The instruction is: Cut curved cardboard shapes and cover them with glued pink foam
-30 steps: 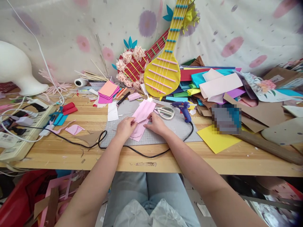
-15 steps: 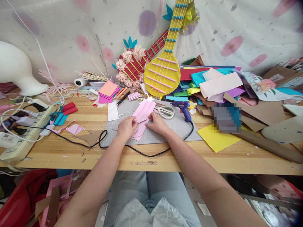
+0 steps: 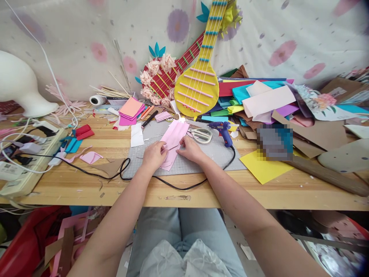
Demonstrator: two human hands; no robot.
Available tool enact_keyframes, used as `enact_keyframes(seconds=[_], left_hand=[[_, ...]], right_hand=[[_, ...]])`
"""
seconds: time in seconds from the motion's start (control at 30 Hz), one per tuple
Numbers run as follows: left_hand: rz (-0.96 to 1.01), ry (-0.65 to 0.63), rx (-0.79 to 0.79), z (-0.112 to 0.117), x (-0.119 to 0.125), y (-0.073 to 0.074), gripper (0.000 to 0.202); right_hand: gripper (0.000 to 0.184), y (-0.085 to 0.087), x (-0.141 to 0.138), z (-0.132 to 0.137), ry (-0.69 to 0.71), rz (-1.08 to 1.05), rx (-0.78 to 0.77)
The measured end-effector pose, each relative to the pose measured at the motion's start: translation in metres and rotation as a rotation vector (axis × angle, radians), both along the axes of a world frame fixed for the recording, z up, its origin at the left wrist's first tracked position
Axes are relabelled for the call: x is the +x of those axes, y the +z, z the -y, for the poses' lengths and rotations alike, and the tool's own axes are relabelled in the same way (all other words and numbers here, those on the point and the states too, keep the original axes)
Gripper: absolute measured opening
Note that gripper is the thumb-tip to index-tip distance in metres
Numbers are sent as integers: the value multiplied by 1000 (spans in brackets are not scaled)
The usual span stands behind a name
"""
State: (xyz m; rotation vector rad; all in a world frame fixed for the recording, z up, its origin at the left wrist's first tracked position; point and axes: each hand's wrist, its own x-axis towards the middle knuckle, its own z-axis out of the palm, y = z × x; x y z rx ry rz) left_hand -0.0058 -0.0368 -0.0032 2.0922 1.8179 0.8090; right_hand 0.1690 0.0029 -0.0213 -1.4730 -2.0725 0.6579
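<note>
Both my hands rest on a grey cutting mat (image 3: 207,156) and pinch a stack of pale pink foam sheets (image 3: 174,134). My left hand (image 3: 154,155) grips the stack's near left edge with curled fingers. My right hand (image 3: 190,149) pinches its near right edge. More pink pieces (image 3: 168,163) lie under the stack between my hands. Scissors (image 3: 201,134) and a blue glue gun (image 3: 223,132) lie just beyond my right hand.
A black cord (image 3: 161,182) loops across the wooden table (image 3: 86,184). A power strip (image 3: 25,165) sits at the left, a heap of coloured sheets (image 3: 259,100) and cardboard at the right. Yellow paper (image 3: 263,169), a foam guitar (image 3: 197,82) and pink squares (image 3: 131,111) stand behind.
My hands stayed on the pink sheets; the fingers shifted slightly along the near edge. The view tilted a little.
</note>
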Motion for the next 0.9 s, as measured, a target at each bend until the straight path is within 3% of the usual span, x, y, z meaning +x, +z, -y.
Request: enact_keyframes(seconds=[0.27,0.4,0.53,0.63,0.77,0.9], left_hand=[[16,-47,21,1,0,3,28],[-151,-34,85,1,-2,6,31],[-288,33,73,-1,-6,9,37],[-218,77,40,-4,-14,6,37],[-22,115,20,-10,-25,-1,38],[-86,169,52,-11,-26,-4,34]], right_hand=[[24,6,-1,6,4,38,19],[20,11,-10,16,-26,69,247],[35,9,-27,24,287,36,460],[55,0,-37,26,401,108,416],[64,-7,-38,27,447,272,298],[66,-6,-36,28,467,349,289]])
